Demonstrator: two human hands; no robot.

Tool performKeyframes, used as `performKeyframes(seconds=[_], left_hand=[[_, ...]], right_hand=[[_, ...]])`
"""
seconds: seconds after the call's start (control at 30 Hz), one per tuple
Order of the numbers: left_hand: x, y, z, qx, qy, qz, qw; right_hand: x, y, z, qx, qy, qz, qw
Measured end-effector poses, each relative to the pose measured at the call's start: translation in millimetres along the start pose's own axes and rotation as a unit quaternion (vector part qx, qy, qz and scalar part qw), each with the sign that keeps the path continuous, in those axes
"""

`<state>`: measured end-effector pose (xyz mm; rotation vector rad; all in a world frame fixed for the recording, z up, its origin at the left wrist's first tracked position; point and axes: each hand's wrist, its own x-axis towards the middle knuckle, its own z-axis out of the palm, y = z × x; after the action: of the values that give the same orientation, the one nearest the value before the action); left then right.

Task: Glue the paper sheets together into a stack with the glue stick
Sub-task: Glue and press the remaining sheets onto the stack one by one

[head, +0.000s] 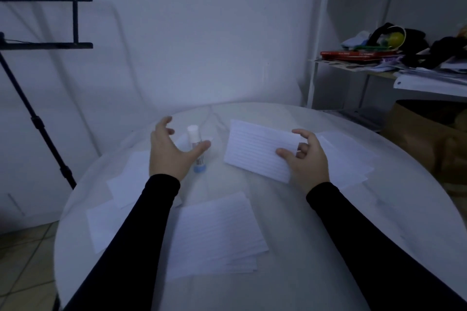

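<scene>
Your left hand (169,152) hovered with fingers spread around the glue stick (196,149), ready to grasp it. Your right hand (304,156) pinched a lined sheet (260,150), lifting it clear of the bench (316,247) for gluing.

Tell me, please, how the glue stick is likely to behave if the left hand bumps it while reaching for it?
The glue stick seems to stand upright on its narrow blue base, tall and slim, so a sideways bump from the left hand would probably tip it. Being round, it would likely roll on the smooth table once down. It looks like light plastic, so little force should move it.
</scene>
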<state>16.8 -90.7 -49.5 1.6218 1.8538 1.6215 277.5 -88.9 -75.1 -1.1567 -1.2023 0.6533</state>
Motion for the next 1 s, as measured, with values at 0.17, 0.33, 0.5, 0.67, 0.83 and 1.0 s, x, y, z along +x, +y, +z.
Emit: performKeyframes(seconds=[0.17,0.33,0.5,0.67,0.83,1.0], left_hand=[[3,-16,10,0.032,-0.137,-0.074,0.987],[9,-16,15,0.047,-0.128,-0.063,0.989],[21,-13,25,0.046,-0.152,-0.065,0.985],[31,-10,33,0.050,-0.185,-0.072,0.979],[32,-9,37,0.047,-0.184,-0.076,0.979],[28,-9,25,0.024,-0.191,-0.108,0.975]], right_hand=[[-2,-4,4,-0.023,-0.003,0.010,1.000],[-9,-15,8,-0.059,-0.115,0.038,0.991],[-27,-25,18,-0.104,-0.268,0.084,0.954],[-40,-25,35,-0.176,-0.284,0.048,0.941],[-44,-21,43,-0.340,-0.293,-0.026,0.893],[-39,-22,40,-0.323,-0.285,0.006,0.903]])
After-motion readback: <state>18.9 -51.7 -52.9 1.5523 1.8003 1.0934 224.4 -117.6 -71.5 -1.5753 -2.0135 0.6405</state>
